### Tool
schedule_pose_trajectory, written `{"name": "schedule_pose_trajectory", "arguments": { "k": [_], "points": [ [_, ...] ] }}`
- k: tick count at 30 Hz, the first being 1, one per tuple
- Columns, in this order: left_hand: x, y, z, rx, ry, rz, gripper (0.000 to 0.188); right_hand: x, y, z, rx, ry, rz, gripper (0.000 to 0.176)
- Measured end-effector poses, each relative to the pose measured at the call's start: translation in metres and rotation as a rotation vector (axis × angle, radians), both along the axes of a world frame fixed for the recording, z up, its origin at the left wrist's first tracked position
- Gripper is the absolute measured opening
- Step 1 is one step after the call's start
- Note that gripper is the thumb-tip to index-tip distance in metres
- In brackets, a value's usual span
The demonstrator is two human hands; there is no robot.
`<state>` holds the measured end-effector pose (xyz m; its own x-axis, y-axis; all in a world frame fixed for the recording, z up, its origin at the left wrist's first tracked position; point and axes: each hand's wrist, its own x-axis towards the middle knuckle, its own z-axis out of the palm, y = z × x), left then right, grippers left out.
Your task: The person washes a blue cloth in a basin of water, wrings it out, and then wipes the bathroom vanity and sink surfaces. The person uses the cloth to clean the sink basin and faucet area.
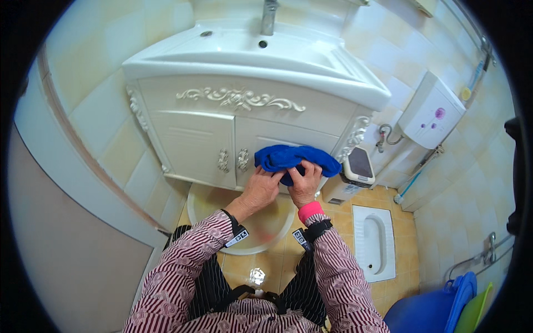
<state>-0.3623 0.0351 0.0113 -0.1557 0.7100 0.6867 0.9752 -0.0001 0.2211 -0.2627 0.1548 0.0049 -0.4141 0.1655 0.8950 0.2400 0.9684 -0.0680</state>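
Note:
A bunched blue cloth [297, 158] is held in front of the right door of the white vanity cabinet [191, 141]. My left hand [263, 188] grips its lower left part, with the fingers partly hidden under the folds. Beside it, my right hand [305, 183] pinches the cloth's lower edge between thumb and fingers. Below both hands a wide, pale basin [241, 249] stands on the floor, partly under the cabinet. Liquid appears to be in it, with a blurred reddish patch.
Above the cabinet is a white washbasin [237, 62] with a metal faucet [269, 18]. A lidded trash bin [354, 175] stands right of the cabinet, near a squat toilet [374, 243]. Large blue tubs [429, 308] lean at lower right. A door [70, 233] is at left.

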Motion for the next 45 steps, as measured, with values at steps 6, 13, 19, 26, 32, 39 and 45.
{"name": "schedule_pose_trajectory", "arguments": {
  "k": [6,13,19,26,32,39,45],
  "points": [
    [-0.013,-0.015,-0.080,-0.277,-0.060,0.003,0.060,0.003,-0.009,-0.078,-0.152,-0.164,0.066,0.045],
    [-0.010,-0.017,-0.122,-0.332,-0.215,-0.030,0.049,0.013,-0.012,-0.097,-0.233,-0.423,0.103,0.035],
    [-0.009,-0.018,-0.086,-0.310,-0.168,0.011,0.046,0.008,-0.002,-0.063,-0.218,-0.154,0.294,0.043],
    [0.008,0.007,0.026,0.156,0.159,0.035,0.067,0.010,0.010,0.018,-0.379,0.278,0.405,0.044],
    [-0.017,0.081,0.115,0.624,0.523,-0.111,0.042,0.010,0.045,0.085,-0.269,0.620,0.270,0.038],
    [-0.015,0.085,0.059,0.350,0.681,-0.272,0.037,0.025,0.056,0.015,-0.165,0.458,0.058,0.048],
    [-0.032,0.063,-0.019,0.034,0.758,-0.430,0.034,0.041,0.033,-0.058,-0.423,0.045,0.048,0.035]
  ]
}}
